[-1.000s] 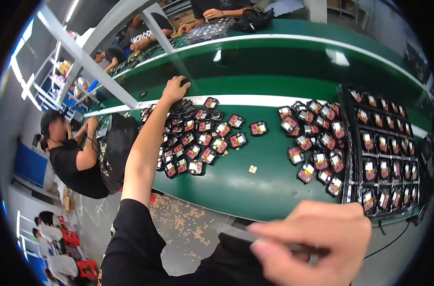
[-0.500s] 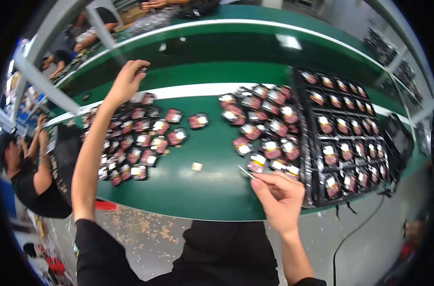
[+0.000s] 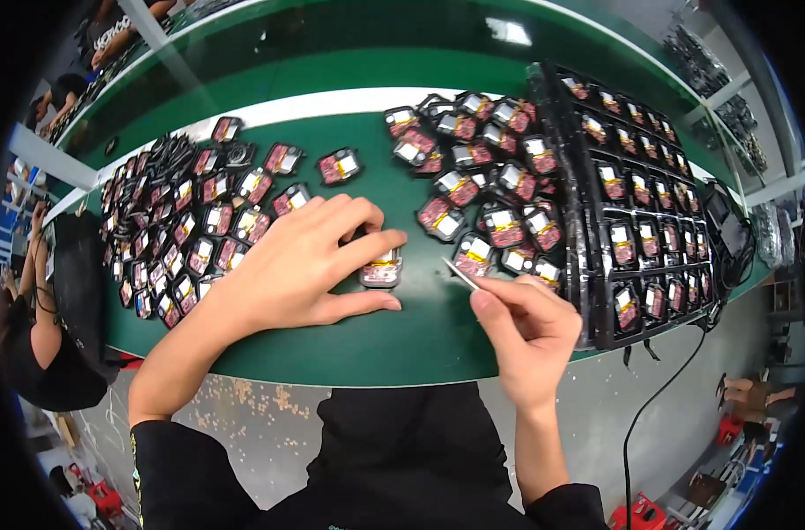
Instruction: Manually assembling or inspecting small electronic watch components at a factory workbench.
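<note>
My left hand (image 3: 305, 261) is over a small black-cased device (image 3: 381, 274) with a reddish circuit board, a silvery part and yellow tape. Its index finger lies across this device, and the thumb is stretched out just below it, apart from the case. My right hand (image 3: 533, 331) pinches a pair of thin metal tweezers (image 3: 460, 274), with their point toward the left, beside the nearest devices of the right-hand group (image 3: 473, 252). Many similar devices lie in a dense heap (image 3: 186, 225) to the left, partly hidden by my left hand. One loose device (image 3: 339, 166) lies beyond my left hand.
A black compartment tray (image 3: 610, 212) filled with rows of devices stands at the right of the green table (image 3: 420, 353). Black cables (image 3: 729, 230) lie beside it. A white rail (image 3: 305, 104) crosses behind the heaps. Another person (image 3: 45, 344) sits at the far left.
My left hand has come down from the far left, beyond the heap, to the table's middle, where a device now lies under it. The view has shifted. My right hand still holds the tweezers.
</note>
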`<action>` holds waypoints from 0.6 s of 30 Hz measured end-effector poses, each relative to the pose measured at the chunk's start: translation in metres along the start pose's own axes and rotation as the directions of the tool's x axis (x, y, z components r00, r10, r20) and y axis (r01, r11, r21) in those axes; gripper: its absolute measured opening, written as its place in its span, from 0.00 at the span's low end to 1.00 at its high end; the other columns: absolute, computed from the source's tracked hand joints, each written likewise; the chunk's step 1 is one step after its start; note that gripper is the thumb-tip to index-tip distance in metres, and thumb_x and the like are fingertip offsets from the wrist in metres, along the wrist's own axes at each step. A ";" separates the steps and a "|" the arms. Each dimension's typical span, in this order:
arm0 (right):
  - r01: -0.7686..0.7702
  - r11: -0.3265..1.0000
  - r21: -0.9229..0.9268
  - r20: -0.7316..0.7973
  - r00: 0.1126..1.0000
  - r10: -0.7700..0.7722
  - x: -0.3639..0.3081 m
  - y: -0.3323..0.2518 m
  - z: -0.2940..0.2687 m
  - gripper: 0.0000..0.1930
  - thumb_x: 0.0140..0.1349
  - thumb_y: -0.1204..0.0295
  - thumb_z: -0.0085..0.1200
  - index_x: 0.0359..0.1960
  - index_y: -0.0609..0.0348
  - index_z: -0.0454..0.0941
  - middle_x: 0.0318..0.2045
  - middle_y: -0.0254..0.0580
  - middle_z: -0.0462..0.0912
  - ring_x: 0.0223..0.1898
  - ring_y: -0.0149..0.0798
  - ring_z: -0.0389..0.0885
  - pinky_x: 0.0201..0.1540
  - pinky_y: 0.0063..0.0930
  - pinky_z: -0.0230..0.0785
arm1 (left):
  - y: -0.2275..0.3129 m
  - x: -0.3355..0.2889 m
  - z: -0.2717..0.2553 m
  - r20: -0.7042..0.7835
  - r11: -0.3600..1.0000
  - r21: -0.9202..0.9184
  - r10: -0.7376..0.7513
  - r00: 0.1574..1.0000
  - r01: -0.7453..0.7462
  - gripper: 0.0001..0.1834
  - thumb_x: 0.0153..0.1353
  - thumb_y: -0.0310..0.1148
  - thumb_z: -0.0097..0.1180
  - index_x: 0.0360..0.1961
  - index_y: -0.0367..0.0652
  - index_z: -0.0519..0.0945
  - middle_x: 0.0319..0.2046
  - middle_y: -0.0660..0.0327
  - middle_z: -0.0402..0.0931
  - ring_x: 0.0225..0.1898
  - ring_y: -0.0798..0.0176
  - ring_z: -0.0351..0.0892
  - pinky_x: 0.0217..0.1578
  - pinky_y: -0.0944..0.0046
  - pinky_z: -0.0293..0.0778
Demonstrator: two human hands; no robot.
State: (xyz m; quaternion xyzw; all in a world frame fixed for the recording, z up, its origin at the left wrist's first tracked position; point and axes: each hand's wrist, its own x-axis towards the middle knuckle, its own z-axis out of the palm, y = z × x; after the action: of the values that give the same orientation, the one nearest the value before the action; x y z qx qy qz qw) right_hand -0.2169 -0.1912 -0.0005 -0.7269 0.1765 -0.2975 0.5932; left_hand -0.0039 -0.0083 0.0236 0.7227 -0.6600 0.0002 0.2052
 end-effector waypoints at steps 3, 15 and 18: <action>-0.014 1.000 -0.004 0.014 1.000 0.014 -0.001 0.002 0.002 0.10 0.67 0.85 0.69 0.48 0.70 0.92 0.31 0.30 0.84 0.29 0.16 0.73 0.29 0.13 0.58 | -0.006 -0.006 -0.003 0.031 0.996 -0.084 -0.012 0.999 0.015 0.34 0.53 0.49 0.82 0.60 0.47 0.86 0.44 0.61 0.79 0.41 0.54 0.81 0.44 0.56 0.75; -0.160 0.987 -0.028 0.195 0.967 0.163 0.010 -0.013 0.000 0.09 0.64 0.86 0.69 0.45 0.70 0.92 0.26 0.32 0.81 0.27 0.19 0.72 0.28 0.17 0.56 | -0.003 -0.012 0.006 0.050 0.954 -0.301 0.026 0.998 -0.010 0.30 0.54 0.43 0.80 0.57 0.47 0.87 0.51 0.62 0.82 0.45 0.55 0.81 0.50 0.56 0.71; -0.163 0.987 0.003 0.230 0.960 0.159 0.015 -0.006 -0.004 0.09 0.62 0.86 0.70 0.44 0.69 0.93 0.24 0.31 0.81 0.25 0.19 0.70 0.26 0.18 0.54 | -0.006 -0.012 0.011 0.061 0.960 -0.276 0.059 0.996 -0.040 0.31 0.53 0.45 0.80 0.57 0.45 0.87 0.48 0.63 0.84 0.45 0.56 0.82 0.48 0.57 0.70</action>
State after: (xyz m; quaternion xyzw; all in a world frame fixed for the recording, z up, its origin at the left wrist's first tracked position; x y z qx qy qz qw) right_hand -0.2085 -0.2015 0.0091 -0.7332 0.1622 -0.1643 0.6396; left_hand -0.0023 0.0004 0.0085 0.6702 -0.6781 -0.1107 0.2806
